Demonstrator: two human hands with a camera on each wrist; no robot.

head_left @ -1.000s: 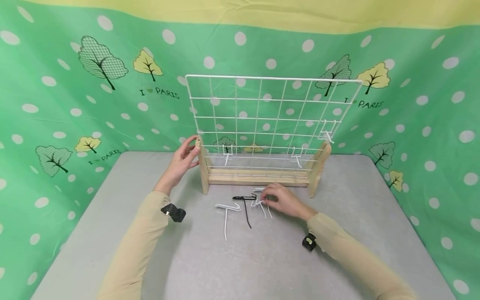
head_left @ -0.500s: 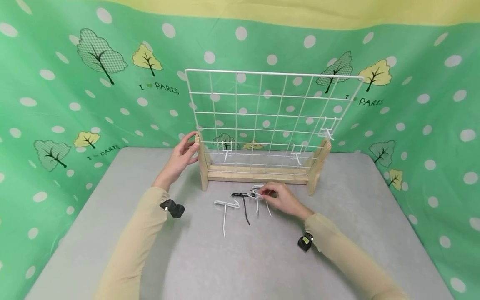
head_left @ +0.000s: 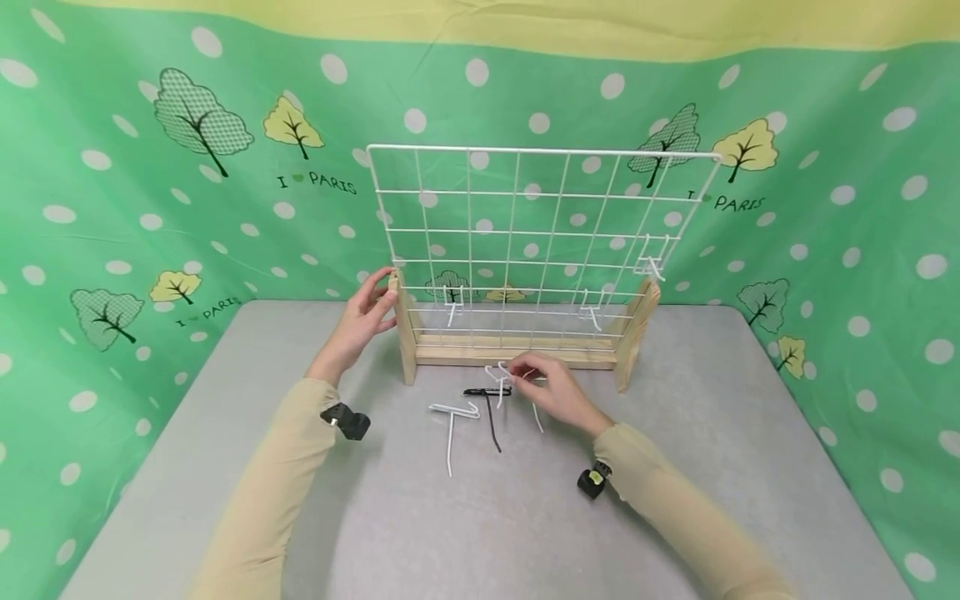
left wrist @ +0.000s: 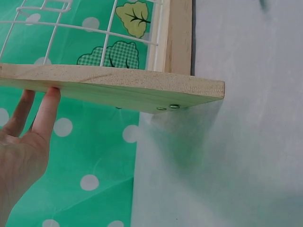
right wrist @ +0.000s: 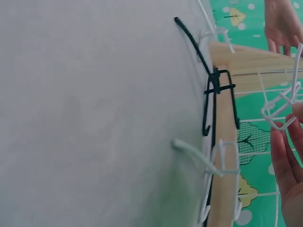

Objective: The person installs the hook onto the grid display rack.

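Note:
My left hand (head_left: 356, 327) grips the top of the left side post (head_left: 405, 333) of a wooden stand, thumb at its front edge. In the left wrist view, two fairly straight fingers (left wrist: 47, 109) touch the post's outer face. My right hand (head_left: 553, 388) pinches a white wire display hook (head_left: 501, 383) by one end of its bracket, raised in front of the stand. Below it lies a black wire hook (head_left: 491, 417), with a white hook (head_left: 451, 433) to its left. Another white hook (right wrist: 222, 165) lies on the right, mostly hidden behind my right hand in the head view.
The stand carries a leaning white wire grid (head_left: 517, 196). Three white hooks hang on it: a lower left hook (head_left: 453, 310), a lower right hook (head_left: 592, 313) and a higher hook (head_left: 651, 265) at the right edge. Green printed cloth (head_left: 825, 250) surrounds the grey table (head_left: 525, 533).
My right hand has lifted the white hook off the table and moved it up and left toward the stand, turning it. My left hand has stayed on the post.

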